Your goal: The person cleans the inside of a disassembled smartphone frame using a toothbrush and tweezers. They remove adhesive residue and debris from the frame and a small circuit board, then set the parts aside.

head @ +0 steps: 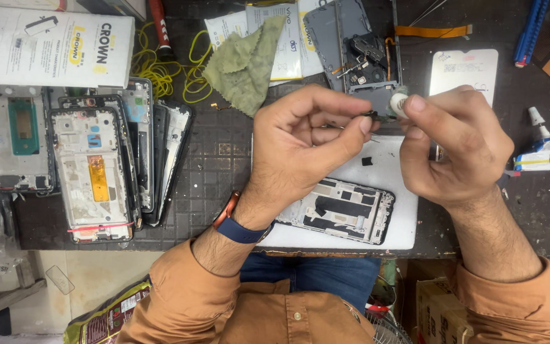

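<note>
Left hand (300,143) grip pinched on a small dark phone part (372,115), held above the white mat (396,172). Right hand (456,143) grip clamped on a small white round piece (398,102), just beside it. Black-rimmed phone frame (342,210) lies below on the dark counter (218,165).

Bright, even overhead light with a sharp, clear picture.

Light falls from above onto the dark workbench (224,165), leaving only soft, short shadows under the left hand (300,146) and right hand (459,146). The white mat (389,178) and the white box (46,48) reflect strongly, close to washed out. Focus holds across the bench; the 2 sleeves at the bottom edge look slightly soft and stretched by the wide lens.
</note>
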